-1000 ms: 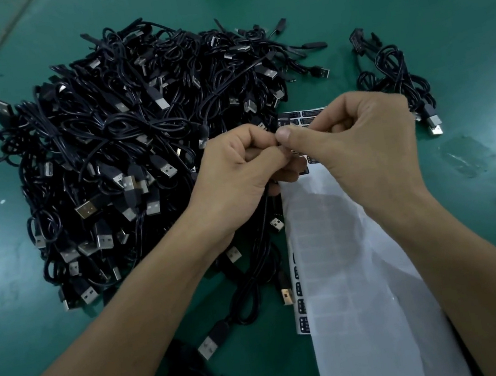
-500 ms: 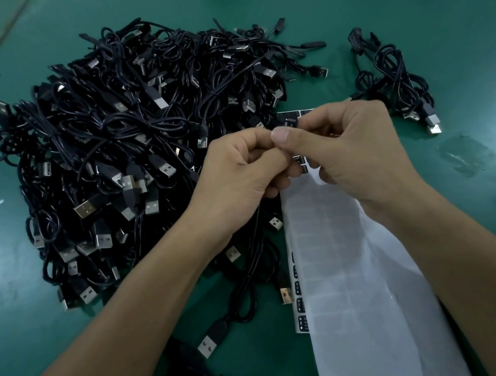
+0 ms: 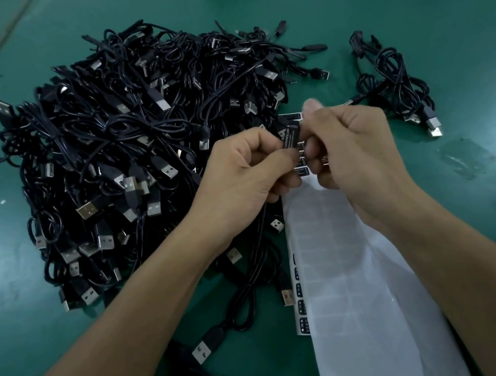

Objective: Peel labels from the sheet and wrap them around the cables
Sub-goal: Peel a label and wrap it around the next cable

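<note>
Since half a second back, the hands have parted a little and the right thumb has lifted, so the label point(image 3: 291, 135) shows between them; before, it was hidden behind the knuckles. It's black with white print, curled, held above the top end of the sheet point(image 3: 363, 299).

I read the left hand point(image 3: 247, 168) as fingers curled, pinching the cable point(image 3: 255, 278) at the label's lower end. The right hand point(image 3: 356, 146) has fingers curled, pinching the label's other side. The cable drops from under the left hand to a plug point(image 3: 205, 350) near me. The fingers hide whether the wrap is closed.

Progress, my read:
- This label is peeled and mid-wrap, not yet pressed down.
- The sheet is mostly bare white backing, so many labels are gone. A few are left at the top by the hands and a strip runs down the left edge.
- The big pile point(image 3: 136, 140) left of the hands looks like the backlog. I can't see labels on those cables.
- The small bunch point(image 3: 399, 91) to the right, well apart from the pile, is probably the finished ones, though I can't confirm labels on them either.
- By cable count there's a lot left.

Containers: no bins, trays or boxes in view. Pile, bunch and sheet all lie loose on the green bench point(image 3: 405, 3).
</note>
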The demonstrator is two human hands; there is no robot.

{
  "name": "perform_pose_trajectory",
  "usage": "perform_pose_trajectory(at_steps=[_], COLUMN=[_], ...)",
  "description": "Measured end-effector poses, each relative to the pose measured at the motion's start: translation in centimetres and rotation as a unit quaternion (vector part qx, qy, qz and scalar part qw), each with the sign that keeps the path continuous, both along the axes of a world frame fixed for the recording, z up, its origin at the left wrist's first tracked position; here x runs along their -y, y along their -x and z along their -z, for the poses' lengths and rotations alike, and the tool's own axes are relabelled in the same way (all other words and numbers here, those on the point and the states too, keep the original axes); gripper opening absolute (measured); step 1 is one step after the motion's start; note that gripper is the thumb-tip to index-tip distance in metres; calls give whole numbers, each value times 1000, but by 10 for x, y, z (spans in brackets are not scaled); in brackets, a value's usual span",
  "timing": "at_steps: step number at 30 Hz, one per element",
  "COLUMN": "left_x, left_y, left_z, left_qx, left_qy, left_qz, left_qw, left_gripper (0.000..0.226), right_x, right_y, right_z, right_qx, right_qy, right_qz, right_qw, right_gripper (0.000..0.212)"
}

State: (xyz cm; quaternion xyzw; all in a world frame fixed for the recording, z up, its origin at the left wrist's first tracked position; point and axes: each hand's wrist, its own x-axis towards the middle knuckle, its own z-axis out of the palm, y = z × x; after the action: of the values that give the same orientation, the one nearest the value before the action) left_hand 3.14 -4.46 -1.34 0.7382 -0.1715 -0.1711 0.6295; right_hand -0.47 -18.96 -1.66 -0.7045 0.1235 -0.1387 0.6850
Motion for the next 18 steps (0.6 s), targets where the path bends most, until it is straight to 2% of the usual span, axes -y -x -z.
perform_pose_trajectory(at_steps=[3,8,13,16,18], left_x=[0,0,-1,-3,-6], left_y=[1,2,0,-2,-4], left_z=[0,0,-2,-8,-14], left_qx=[-3,13,30,56,83], left_qy=[14,20,12,-6,-9], left_qz=[0,-4,-19,-44,-68], left_qw=[1000,1000,999,997,994], left_gripper=[19,16,17,18,18], right_x=[0,-1,0,-1,-4], right_y=[1,2,2,3,5], right_z=[-5,-5,-2,-4,-5], right_qx=[1,33,28,15,11], right_qy=[-34,42,42,-20,-18], right_qz=[-11,-39,-29,-36,-65], right_qw=[999,998,998,999,998], right_gripper=[46,29,47,46,46])
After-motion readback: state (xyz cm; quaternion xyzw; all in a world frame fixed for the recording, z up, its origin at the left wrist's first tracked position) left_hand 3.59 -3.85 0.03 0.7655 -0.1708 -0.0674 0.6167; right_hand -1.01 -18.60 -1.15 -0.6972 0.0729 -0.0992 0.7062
